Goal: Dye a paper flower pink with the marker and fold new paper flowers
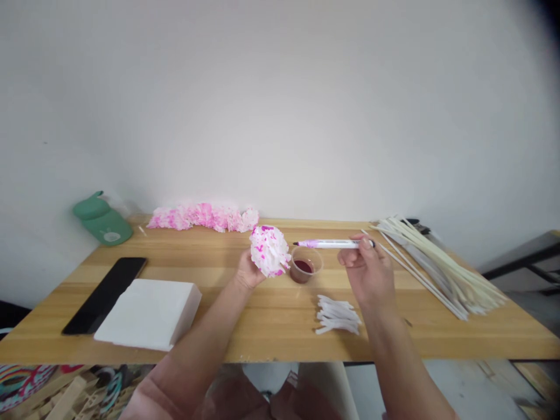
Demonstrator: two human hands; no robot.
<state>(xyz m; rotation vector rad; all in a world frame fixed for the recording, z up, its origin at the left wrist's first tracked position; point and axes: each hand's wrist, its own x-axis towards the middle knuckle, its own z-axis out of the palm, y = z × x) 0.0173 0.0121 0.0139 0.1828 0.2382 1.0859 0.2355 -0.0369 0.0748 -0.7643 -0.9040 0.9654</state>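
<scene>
My left hand (249, 270) is closed around the underside of a white paper flower (269, 251) with magenta blotches on its petals; most of the fingers are hidden behind it. In my right hand (370, 268) is a white marker pen (330, 244), gripped near its rear end. Its dark tip points left and hovers just right of the flower, apart from it. Below the pen a clear plastic cup (315, 263) stands on the table with dark red liquid (303, 267) in it. Nearer me lies a small pile of white twisted paper strips (338, 315).
Along the wall lies a row of pink-and-white paper flowers (205, 216). A green bottle (104, 219), a black phone (105, 296) and a stack of white paper (146, 312) are on the left of the wooden table (262, 341). Long pale sticks (446, 265) spread across the right.
</scene>
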